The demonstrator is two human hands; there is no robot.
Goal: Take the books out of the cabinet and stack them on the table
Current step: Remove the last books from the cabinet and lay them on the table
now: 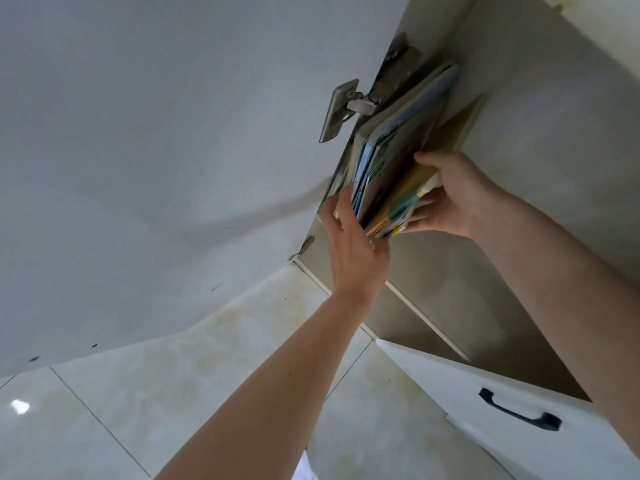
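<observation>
Several thin books [391,161] stand upright in a row inside an open wall cabinet [540,140], seen from below, with blue, green and tan spines. My left hand [349,244] reaches up with straight fingers and touches the left side of the row. My right hand [446,195] grips the right end of the row, thumb on top and fingers curled under the yellow-green spines. The table is out of view.
The white cabinet door [138,168] hangs open on the left on a metal hinge [343,109]. A shelf edge [415,306] runs below the books. A second white door with a black handle [519,410] is at the lower right. Tiled wall is below.
</observation>
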